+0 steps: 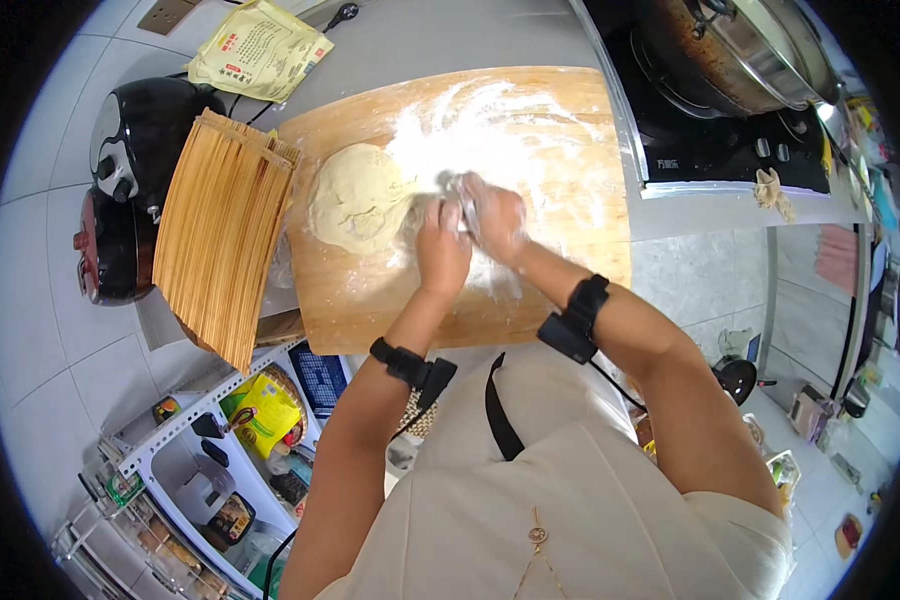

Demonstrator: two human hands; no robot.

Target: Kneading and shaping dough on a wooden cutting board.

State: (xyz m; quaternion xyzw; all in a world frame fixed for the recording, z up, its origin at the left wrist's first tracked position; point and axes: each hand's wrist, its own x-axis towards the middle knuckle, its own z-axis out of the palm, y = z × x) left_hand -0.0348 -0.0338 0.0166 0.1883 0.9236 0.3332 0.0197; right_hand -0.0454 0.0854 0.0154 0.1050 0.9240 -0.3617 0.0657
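Observation:
Side by side over the middle of a floured wooden board (570,300), my left hand (444,244) and my right hand (499,217) meet at the fingers. Both have curled, flour-coated fingers, and the right one's fingertips are blurred. Whether dough is between them is hidden. A large, flattened lump of pale dough (360,199) lies just left of my left hand, its right side drawn out into a narrow tip towards my fingers. Loose white flour (487,135) is spread thickly beyond my hands and thinly around them.
A slatted wooden mat (221,240) leans over the board's left side, beside a black appliance (139,139). A yellow printed bag (262,52) lies at the back. On the right, a large pot (720,52) stands on a black gas hob (727,150). Shelving (195,450) is at lower left.

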